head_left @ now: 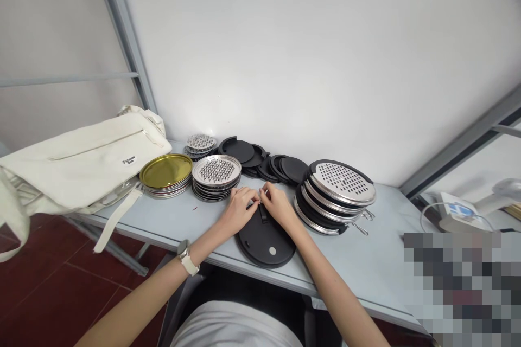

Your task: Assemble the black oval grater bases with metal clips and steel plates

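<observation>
A black round disc [264, 238] lies at the table's front edge, with a pale round spot and a short dark strap or slot on its upper face. At its far rim, my left hand [241, 207] and my right hand [277, 205] meet with fingertips pinched close together. Something small with a metallic glint shows between them; what it is cannot be made out. Right of my right hand stands a stack of round metal graters in black holders [344, 183], with wire loops sticking out at its side.
Left of my hands are stacked round grater plates [216, 171] and gold-topped round metal plates [166, 171]. Black rings and discs [293, 168] lie along the wall, beside smaller grater plates [201, 141]. A white bag [81, 160] rests at far left, its strap hanging over the edge. A white device [459, 214] sits right.
</observation>
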`<state>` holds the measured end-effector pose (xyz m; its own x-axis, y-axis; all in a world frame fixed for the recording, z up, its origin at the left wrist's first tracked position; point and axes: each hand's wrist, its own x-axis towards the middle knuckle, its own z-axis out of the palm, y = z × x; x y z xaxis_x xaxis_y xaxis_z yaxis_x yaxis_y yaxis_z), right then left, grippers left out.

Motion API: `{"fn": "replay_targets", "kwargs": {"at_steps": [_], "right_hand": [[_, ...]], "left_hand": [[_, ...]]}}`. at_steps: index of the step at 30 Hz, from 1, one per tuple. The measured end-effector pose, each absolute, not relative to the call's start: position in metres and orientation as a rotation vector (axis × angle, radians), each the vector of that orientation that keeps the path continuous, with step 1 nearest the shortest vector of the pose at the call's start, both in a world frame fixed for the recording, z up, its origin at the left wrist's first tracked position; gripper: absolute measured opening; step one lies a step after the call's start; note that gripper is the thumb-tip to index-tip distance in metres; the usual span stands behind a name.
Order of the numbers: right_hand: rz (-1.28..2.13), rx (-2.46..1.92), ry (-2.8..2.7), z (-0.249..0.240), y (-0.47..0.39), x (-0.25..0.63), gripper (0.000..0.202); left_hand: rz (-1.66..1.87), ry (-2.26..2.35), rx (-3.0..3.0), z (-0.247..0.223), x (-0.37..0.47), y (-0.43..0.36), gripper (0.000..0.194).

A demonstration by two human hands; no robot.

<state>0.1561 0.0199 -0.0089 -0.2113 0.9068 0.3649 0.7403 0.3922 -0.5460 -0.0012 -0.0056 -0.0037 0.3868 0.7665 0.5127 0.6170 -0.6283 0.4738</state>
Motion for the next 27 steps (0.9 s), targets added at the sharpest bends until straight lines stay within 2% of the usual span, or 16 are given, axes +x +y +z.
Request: {"fn": "replay_targets", "kwargs": {"at_steps": [10, 18, 27], "right_hand": [[0.368, -1.398, -2.008, -0.012, 0.022, 0.156, 0.012], [0.485, -1.292, -1.932, 0.004, 0.017, 0.153, 0.032], [0.472, -1.314, -1.904, 0.007, 0.014, 0.152, 0.038]], "left_hand": [[1.077, 1.14, 2.431, -0.002, -0.001, -0.006, 0.011], [1.206, 1.039, 2.335, -0.004, 0.0, -0.01, 0.017], [1.211, 1.014, 2.36, -0.005, 0.001, -0.01, 0.019]]}}
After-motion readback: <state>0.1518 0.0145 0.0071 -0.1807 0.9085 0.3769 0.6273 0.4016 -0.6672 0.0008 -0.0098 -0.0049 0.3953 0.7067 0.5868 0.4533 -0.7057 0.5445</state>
